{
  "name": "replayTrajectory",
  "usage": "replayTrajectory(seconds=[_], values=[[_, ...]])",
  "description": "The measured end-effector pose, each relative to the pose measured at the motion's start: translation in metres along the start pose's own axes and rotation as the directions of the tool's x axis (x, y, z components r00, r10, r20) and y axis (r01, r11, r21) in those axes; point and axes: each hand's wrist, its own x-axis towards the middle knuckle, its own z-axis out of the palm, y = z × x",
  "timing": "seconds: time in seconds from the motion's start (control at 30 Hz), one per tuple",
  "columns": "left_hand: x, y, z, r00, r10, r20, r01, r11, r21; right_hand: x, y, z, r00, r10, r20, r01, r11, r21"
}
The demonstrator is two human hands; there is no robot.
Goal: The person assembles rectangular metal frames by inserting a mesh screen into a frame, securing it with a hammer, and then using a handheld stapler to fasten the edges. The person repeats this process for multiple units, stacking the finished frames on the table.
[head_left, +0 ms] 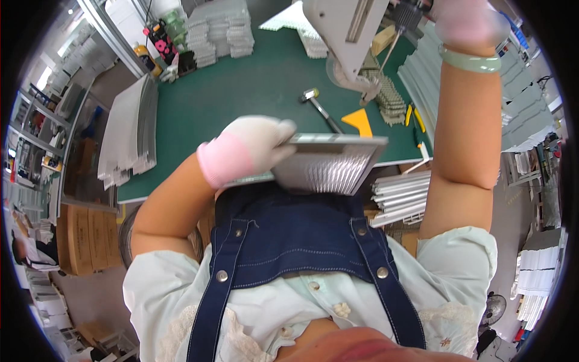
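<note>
My left hand (247, 145), in a white glove with a pink cuff, grips the left end of a silver framed panel (329, 169) with a ribbed, shiny face. The panel is tilted at the table's near edge, in front of my dark blue apron (295, 241). My right hand (470, 24) is raised at the upper right, gloved and smeared by motion, so its fingers cannot be made out. Close to it is a dark ribbed tool head (409, 15) with a thin metal shaft, beside a white machine arm (350, 36).
On the green table (241, 90) lie a hammer (322, 111), a yellow angled piece (358, 122) and yellow-handled pliers (414, 120). Stacks of pale panels (129, 133) stand left, more sheets (220, 30) at the back. White strips (401, 196) are piled below the table's right edge.
</note>
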Motion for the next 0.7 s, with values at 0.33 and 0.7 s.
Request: replayTrajectory(seconds=[0.33, 0.7], values=[[-0.070, -0.022, -0.008, 0.960, 0.007, -0.280, -0.104, 0.937, -0.333, 0.009, 0.041, -0.015, 0.953, -0.293, -0.083, 0.250, 0.908, -0.337], [-0.175, -0.134, 0.086, 0.469, -0.749, -0.467, 0.203, 0.606, -0.769, -0.221, 0.215, -0.043, 0.430, 0.900, -0.068, -0.410, 0.128, -0.903]])
